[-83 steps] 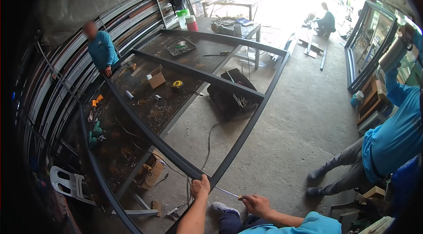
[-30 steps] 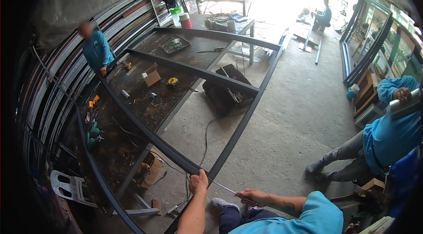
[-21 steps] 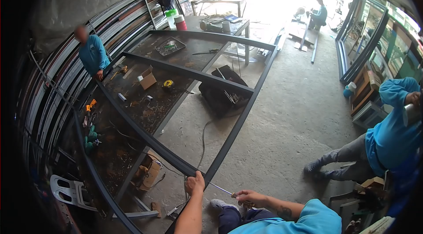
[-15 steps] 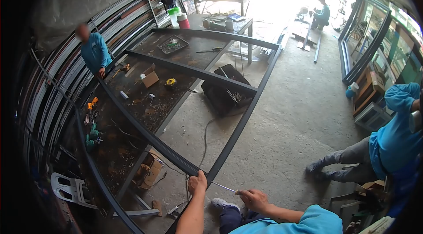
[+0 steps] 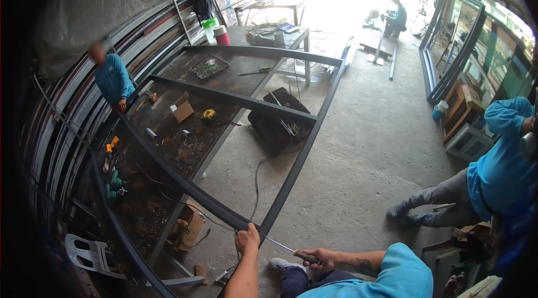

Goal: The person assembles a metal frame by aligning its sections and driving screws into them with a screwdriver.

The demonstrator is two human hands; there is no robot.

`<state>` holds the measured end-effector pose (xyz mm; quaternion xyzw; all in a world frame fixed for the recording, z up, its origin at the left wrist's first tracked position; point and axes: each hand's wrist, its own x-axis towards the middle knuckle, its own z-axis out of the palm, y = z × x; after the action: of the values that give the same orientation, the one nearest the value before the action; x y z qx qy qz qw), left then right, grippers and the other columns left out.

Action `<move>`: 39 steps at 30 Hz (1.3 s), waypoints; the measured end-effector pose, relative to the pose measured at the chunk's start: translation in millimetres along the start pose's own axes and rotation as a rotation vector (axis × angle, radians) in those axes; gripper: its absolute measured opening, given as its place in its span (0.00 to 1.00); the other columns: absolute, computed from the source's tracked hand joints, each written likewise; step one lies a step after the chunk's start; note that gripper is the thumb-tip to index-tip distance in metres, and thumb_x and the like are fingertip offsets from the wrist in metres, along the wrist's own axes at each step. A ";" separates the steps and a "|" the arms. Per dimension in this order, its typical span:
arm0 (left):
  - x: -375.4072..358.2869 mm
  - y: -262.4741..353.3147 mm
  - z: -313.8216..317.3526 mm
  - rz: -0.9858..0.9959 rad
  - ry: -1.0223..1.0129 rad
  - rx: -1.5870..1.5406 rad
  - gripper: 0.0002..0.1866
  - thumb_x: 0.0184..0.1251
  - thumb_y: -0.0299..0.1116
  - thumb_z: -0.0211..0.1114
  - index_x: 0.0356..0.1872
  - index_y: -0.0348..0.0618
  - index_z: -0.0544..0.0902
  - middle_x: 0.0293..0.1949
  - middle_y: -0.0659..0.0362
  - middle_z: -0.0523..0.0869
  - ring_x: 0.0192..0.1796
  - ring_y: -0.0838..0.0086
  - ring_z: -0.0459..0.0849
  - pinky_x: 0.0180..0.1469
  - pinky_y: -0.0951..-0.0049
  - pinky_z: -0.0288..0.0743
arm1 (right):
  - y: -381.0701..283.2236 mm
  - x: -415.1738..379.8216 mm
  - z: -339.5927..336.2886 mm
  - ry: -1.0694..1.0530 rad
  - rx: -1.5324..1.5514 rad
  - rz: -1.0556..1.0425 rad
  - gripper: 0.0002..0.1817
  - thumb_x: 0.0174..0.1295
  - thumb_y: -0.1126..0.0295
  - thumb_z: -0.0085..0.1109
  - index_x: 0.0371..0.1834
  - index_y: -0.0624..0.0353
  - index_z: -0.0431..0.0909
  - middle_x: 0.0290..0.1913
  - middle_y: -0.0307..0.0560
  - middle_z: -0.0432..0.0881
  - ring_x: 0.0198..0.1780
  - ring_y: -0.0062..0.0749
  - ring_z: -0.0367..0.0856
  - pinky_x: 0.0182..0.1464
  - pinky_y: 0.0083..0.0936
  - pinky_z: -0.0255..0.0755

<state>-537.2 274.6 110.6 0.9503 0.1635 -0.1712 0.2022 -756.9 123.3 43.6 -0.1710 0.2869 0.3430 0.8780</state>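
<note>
My left hand [image 5: 247, 240] grips the near corner of a large dark metal frame [image 5: 291, 172] that lies across a long workbench [image 5: 168, 141] and juts out over the floor. In my right hand [image 5: 318, 257] is a long screwdriver [image 5: 283, 248]; its thin shaft points left at that corner, just beside my left hand. A cross bar [image 5: 235, 99] spans the frame's middle.
A person in a blue shirt [image 5: 112, 80] stands at the bench's far side. Another person [image 5: 493, 169] stands at the right holding something overhead, and a third [image 5: 397, 16] crouches far back. Boxes, a tape measure [image 5: 208, 113] and tools litter the bench. A black bag [image 5: 277, 121] lies on the floor.
The view has swung slightly; my hands stay at the frame's corner with the screwdriver's tip against it. The person at the right has lowered the raised arms.
</note>
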 end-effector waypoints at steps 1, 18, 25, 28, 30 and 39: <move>1.5 -0.2 -0.1 0.000 0.003 0.008 0.34 0.57 0.54 0.47 0.38 0.24 0.84 0.42 0.34 0.84 0.47 0.45 0.84 0.51 0.54 0.76 | 1.2 -0.2 -1.6 -0.125 0.112 0.069 0.17 0.71 0.50 0.47 0.56 0.43 0.71 0.30 0.38 0.79 0.21 0.18 0.70 0.21 0.12 0.65; 4.1 0.2 -0.2 0.002 -0.017 0.024 0.35 0.58 0.54 0.47 0.37 0.24 0.84 0.42 0.35 0.84 0.48 0.46 0.84 0.51 0.54 0.76 | 7.8 -10.2 30.2 0.699 -1.534 -1.034 0.11 0.68 0.62 0.54 0.49 0.46 0.81 0.33 0.43 0.84 0.35 0.36 0.84 0.33 0.31 0.78; 6.5 -2.6 3.6 0.002 -0.008 0.039 0.35 0.58 0.55 0.47 0.38 0.25 0.84 0.42 0.36 0.85 0.48 0.46 0.84 0.51 0.54 0.76 | -6.3 -9.5 13.9 -0.048 -0.062 -0.065 0.16 0.74 0.56 0.41 0.60 0.44 0.69 0.33 0.41 0.79 0.27 0.20 0.75 0.25 0.16 0.69; 5.4 -2.6 2.6 0.007 -0.007 0.028 0.35 0.58 0.56 0.47 0.38 0.25 0.84 0.42 0.36 0.85 0.47 0.46 0.84 0.51 0.54 0.76 | -1.1 5.6 -5.7 -0.229 0.271 0.157 0.17 0.76 0.55 0.35 0.60 0.41 0.70 0.34 0.41 0.79 0.26 0.19 0.75 0.23 0.13 0.66; 12.6 -6.9 7.1 0.010 -0.018 0.040 0.35 0.58 0.56 0.47 0.38 0.25 0.84 0.42 0.36 0.85 0.47 0.46 0.84 0.51 0.53 0.76 | -4.9 7.9 -16.8 -0.212 0.187 0.095 0.18 0.75 0.55 0.39 0.62 0.41 0.69 0.34 0.41 0.79 0.26 0.20 0.75 0.23 0.15 0.68; 8.6 -3.5 3.6 -0.002 -0.032 0.023 0.34 0.58 0.55 0.47 0.37 0.26 0.84 0.42 0.37 0.85 0.47 0.47 0.84 0.50 0.54 0.76 | 24.3 -16.6 40.7 0.820 -1.601 -1.167 0.15 0.58 0.64 0.64 0.50 0.46 0.82 0.37 0.47 0.83 0.36 0.42 0.83 0.35 0.32 0.76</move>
<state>-531.8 278.1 103.0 0.9495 0.1594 -0.1883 0.1937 -768.1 152.3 83.0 -0.9098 0.1253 -0.1249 0.3755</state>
